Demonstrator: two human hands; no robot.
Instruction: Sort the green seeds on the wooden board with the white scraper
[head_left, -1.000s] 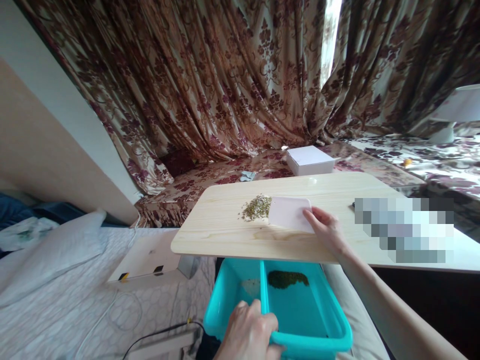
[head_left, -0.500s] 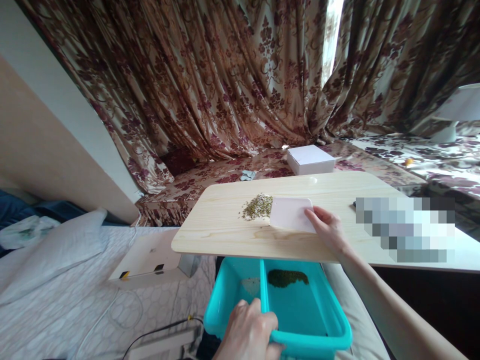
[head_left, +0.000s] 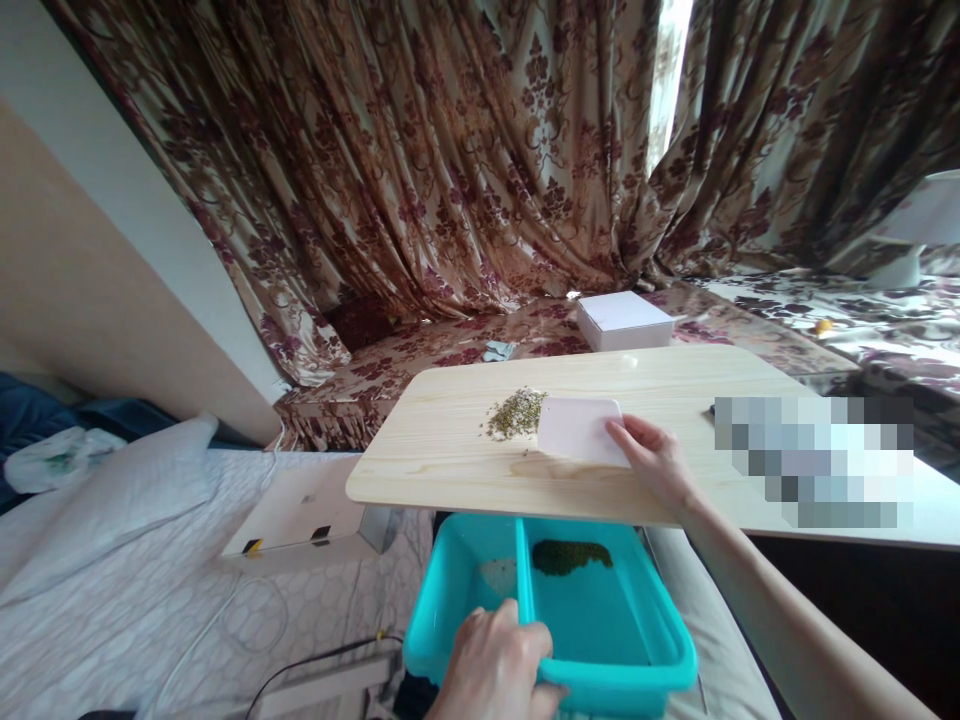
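Note:
My right hand pinches the right edge of a thin white plastic scraper resting on the wooden tabletop. Against the scraper's left edge lies a loose pile of small green and whitish grains, with a few strays around it. Below the table edge, my left hand is closed over the near rim of a turquoise two-compartment bin, by its divider. A heap of dark green grains lies in the bin's right compartment. Some whitish grains show in the left one, partly behind my hand.
The light wooden table carries a pixelated object on its right. Behind it are a white box and a small pale blue cloth. A bed with a pale box and cables lies to the left.
The scraper has shifted slightly left relative to the grain pile, its edge now touching or overlapping the pile's right side. The bin has moved slightly left, with my left hand still on its rim.

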